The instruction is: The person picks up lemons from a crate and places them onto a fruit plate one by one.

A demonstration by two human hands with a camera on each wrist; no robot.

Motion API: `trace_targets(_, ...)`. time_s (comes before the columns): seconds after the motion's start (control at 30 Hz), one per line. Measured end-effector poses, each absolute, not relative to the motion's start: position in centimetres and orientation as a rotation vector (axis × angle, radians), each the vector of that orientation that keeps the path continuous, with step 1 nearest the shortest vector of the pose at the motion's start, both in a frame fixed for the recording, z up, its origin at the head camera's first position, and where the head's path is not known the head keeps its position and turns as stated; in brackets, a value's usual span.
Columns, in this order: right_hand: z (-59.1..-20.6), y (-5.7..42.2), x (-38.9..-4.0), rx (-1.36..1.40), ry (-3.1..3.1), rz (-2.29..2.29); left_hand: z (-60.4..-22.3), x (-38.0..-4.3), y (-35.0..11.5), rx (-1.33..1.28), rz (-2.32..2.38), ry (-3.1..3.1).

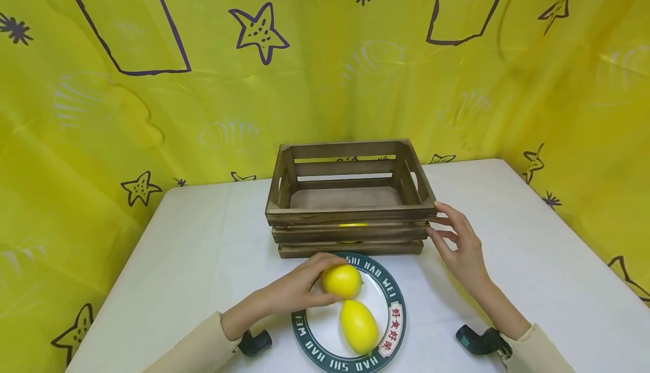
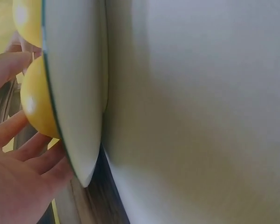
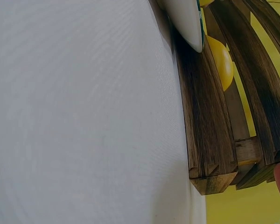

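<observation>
A round plate [image 1: 393, 305] with a dark lettered rim lies on the white table and carries two yellow lemons. My left hand [image 1: 319, 278] curls its fingers and thumb around the farther lemon [image 1: 343, 280]. The nearer lemon [image 1: 358, 326] lies free on the plate. Just behind stands a dark wooden slatted crate [image 1: 350, 214]. Another lemon [image 1: 352, 225] shows through the crate's front slats. My right hand [image 1: 446, 228] rests relaxed fingers against the crate's front right corner. In the left wrist view the plate's edge [image 2: 79, 116] and the held lemon [image 2: 37, 100] fill the left side.
The white table [image 1: 533, 260] has its back and sides hung with a yellow curtain [image 1: 152, 79] printed with stars. In the right wrist view the crate's corner [image 3: 214, 140] stands on the tablecloth [image 3: 84, 116] with a lemon [image 3: 222, 60] inside.
</observation>
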State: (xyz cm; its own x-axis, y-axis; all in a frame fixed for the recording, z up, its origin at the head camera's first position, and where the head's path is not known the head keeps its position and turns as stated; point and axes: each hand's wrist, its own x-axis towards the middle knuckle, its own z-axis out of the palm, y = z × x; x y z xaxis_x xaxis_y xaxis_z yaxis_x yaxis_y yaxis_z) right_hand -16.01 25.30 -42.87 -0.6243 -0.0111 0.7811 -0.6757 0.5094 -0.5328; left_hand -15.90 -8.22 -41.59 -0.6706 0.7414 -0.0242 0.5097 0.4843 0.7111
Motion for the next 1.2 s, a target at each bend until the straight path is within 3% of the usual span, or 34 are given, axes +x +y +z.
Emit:
trace_targets(0.63,-42.9,25.6,-16.3,0.61,-1.965,1.119,-38.2,-16.8,-8.1,1.36,1.268,2.502)
trace_targets(0.93,-43.0,25.5,-16.2,0.606,-1.966,1.119,-35.1,-18.1,-8.2,1.663,1.404,2.478)
trace_targets(1.2,-42.9,25.6,-16.0,0.596,-1.981,1.135,-32.1,-19.0,-7.8,1.725,1.408,2.425)
